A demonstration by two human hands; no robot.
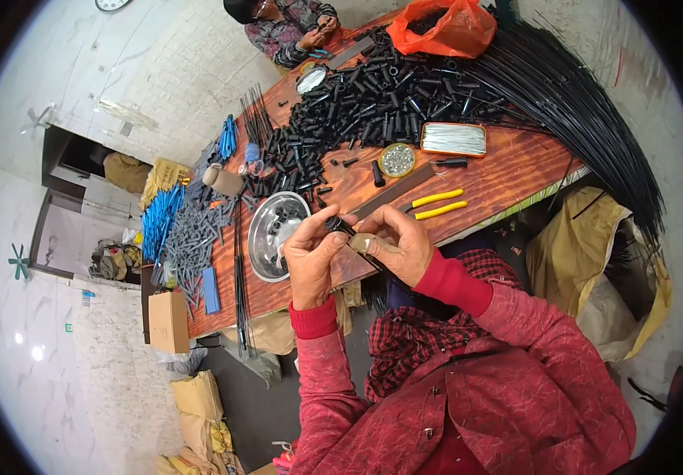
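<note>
Over the table's near edge, both hands meet in front of me around a small black tubular part (340, 226). My left hand (312, 257) pinches it between thumb and fingers. Closed on the same piece from the other side is my right hand (403, 245), with a pale wrap around its thumb. Fingers cover much of the part, so its full shape is hidden. A metal bowl (256, 265) with small black pieces stands just left of my left hand. Yellow-handled pliers (440, 203) lie right of my right hand, beside a flat dark bar (393, 195).
A large heap of black tubular parts (373, 103) covers the wooden table (508, 170). Near it are a round tin (397, 160) of small metal pieces and a box of silvery pins (454, 138). Long black rods (571, 103) overhang the right. Across the table, another person's hands (319, 33) work.
</note>
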